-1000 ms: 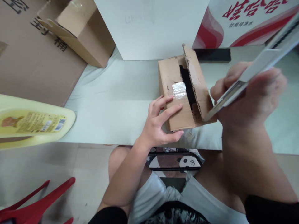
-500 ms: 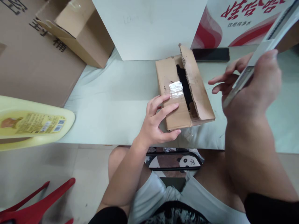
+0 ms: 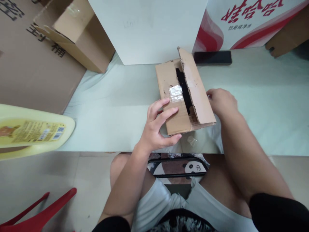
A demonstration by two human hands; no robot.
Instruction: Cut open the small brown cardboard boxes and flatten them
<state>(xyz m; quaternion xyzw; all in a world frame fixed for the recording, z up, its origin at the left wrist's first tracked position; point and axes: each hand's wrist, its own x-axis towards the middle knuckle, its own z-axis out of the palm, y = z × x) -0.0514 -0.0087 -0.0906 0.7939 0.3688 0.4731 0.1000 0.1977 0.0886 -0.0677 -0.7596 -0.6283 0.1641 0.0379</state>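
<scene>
A small brown cardboard box [image 3: 180,120] lies on the pale table [image 3: 108,109] in front of me. Its right flap [image 3: 196,87] is lifted, showing a dark gap, and a patch of clear tape [image 3: 176,93] sticks to the left flap. My left hand [image 3: 156,127] grips the box's near left corner, fingers on top and thumb on the front face. My right hand [image 3: 222,101] rests against the box's right side with its fingers curled at the raised flap's edge, partly hidden. No tool shows in it.
A black phone [image 3: 212,57] lies behind the box. A white box [image 3: 147,29] and a red-and-white carton [image 3: 241,19] stand at the back, an open brown box [image 3: 77,35] at back left. A yellow bottle [image 3: 31,132] juts in from the left. A red chair [image 3: 36,212] is on the floor.
My right hand held a long grey tool above the box; the tool has left the view and the hand has dropped to the box's right side. The left hand stays put.
</scene>
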